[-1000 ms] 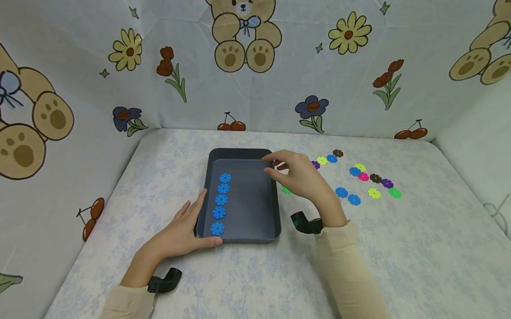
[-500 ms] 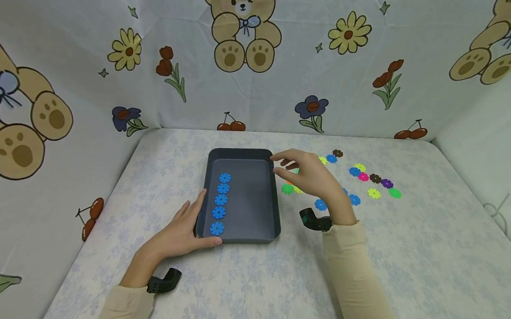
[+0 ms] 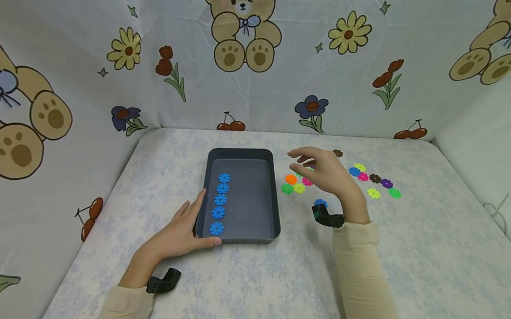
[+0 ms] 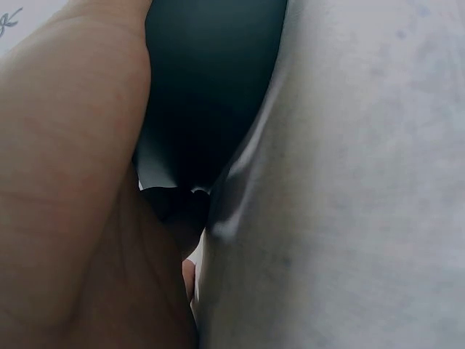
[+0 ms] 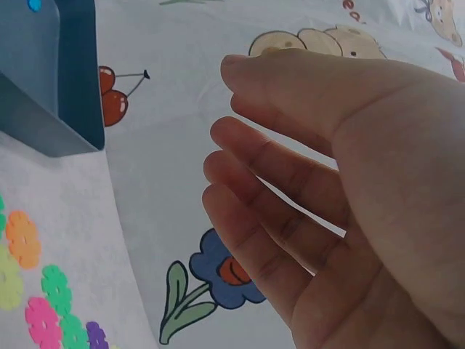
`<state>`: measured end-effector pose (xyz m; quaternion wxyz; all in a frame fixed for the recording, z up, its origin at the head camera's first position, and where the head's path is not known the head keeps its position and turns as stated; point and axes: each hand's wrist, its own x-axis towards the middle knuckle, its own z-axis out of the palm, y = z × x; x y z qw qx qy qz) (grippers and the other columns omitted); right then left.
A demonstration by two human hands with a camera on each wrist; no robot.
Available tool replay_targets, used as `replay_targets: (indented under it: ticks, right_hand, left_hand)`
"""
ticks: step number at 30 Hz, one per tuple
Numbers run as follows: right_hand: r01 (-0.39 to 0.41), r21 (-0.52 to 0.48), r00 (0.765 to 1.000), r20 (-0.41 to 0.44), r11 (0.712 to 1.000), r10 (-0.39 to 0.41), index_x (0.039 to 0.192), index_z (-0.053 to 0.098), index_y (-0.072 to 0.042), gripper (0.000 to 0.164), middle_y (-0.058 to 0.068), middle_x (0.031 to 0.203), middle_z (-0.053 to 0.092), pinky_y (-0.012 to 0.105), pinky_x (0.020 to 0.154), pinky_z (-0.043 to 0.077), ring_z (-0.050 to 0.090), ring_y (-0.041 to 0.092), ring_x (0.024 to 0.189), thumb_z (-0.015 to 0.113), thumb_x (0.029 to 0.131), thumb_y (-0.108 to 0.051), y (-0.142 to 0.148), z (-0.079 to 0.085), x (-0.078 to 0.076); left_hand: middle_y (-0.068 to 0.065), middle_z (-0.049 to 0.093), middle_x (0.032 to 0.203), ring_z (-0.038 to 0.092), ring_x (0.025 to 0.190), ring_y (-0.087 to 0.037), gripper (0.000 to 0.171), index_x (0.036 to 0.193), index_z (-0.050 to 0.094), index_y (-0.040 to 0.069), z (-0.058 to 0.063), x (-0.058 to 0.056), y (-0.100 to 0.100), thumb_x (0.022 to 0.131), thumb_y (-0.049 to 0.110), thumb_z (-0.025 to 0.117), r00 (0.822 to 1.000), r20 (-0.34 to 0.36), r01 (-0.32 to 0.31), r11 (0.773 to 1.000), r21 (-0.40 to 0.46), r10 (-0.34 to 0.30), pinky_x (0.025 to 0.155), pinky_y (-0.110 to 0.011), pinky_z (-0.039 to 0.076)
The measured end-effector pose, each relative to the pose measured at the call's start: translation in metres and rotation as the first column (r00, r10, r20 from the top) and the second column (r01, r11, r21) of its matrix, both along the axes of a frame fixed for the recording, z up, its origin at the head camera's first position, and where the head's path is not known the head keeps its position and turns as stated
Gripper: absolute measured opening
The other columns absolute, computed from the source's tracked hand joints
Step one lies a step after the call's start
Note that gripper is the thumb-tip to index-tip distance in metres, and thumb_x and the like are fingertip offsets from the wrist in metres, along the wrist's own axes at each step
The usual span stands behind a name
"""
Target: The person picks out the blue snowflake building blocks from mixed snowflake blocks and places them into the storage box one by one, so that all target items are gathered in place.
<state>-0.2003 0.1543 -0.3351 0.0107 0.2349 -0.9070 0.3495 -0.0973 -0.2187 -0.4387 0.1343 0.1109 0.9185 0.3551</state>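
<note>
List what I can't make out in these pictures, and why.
Head view: how many flower-shaped discs lie hidden behind the right hand, which covers them.
Right wrist view: most of the tray, cut off by the top and left edges.
Left wrist view: the print of the tablecloth, blurred.

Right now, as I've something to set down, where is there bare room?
In the tray, between the blue discs and its right wall. On the table, between the left sleeve and right sleeve, nearer than the tray; also right of the right sleeve, nearer than the rightmost green disc. It's crowded right of the tray, where loose colored discs lie.
</note>
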Motion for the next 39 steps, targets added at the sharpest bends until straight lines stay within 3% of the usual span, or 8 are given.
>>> replay_targets:
  ticks: [10, 20, 29, 39]
  right_hand:
    - [0.08, 0.052, 0.996, 0.023, 0.995, -0.081, 0.133, 0.069, -0.008, 0.036, 0.015, 0.132, 0.068, 0.053, 0.099, 0.056, 0.068, 0.034, 0.112, 0.071, 0.1, -0.022, 0.022, -0.003, -0.002]
    - [0.117, 0.125, 0.984, 0.12, 0.985, -0.132, 0.137, 0.065, -0.005, 0.039, 0.019, 0.137, 0.064, 0.055, 0.103, 0.053, 0.061, 0.039, 0.123, 0.065, 0.104, -0.026, 0.045, -0.003, -0.002]
    - [0.144, 0.179, 0.973, 0.154, 0.973, -0.172, 0.137, 0.065, -0.007, 0.04, 0.021, 0.139, 0.061, 0.059, 0.1, 0.053, 0.062, 0.043, 0.122, 0.065, 0.103, -0.028, 0.061, -0.006, -0.003]
    - [0.206, 0.172, 0.954, 0.186, 0.963, -0.237, 0.141, 0.062, -0.006, 0.047, 0.022, 0.147, 0.055, 0.062, 0.103, 0.05, 0.058, 0.043, 0.127, 0.068, 0.102, -0.03, 0.081, -0.02, -0.007]
  left_hand:
    - [-0.009, 0.003, 0.174, -0.006, 0.157, -0.049, 0.132, 0.164, -0.014, 0.036, 0.001, 0.0, 0.0, 0.077, 0.073, 0.078, 1.0, 0.003, -0.001, 1.0, 0.001, 0.001, 0.114, -0.081, 0.014]
    - [-0.01, 0.004, 0.174, -0.005, 0.157, -0.049, 0.132, 0.164, -0.014, 0.036, 0.001, 0.0, 0.0, 0.077, 0.073, 0.077, 1.0, 0.0, 0.001, 1.0, -0.003, -0.001, 0.115, -0.08, 0.015]
    - [-0.011, 0.003, 0.174, -0.006, 0.157, -0.049, 0.132, 0.164, -0.015, 0.037, 0.001, 0.0, 0.001, 0.077, 0.073, 0.078, 1.0, 0.01, -0.006, 1.0, -0.006, 0.006, 0.115, -0.08, 0.014]
    - [-0.009, 0.004, 0.174, -0.006, 0.157, -0.049, 0.132, 0.164, -0.015, 0.037, 0.001, 0.0, 0.001, 0.077, 0.073, 0.077, 1.0, 0.005, -0.003, 1.0, -0.008, 0.003, 0.115, -0.08, 0.014]
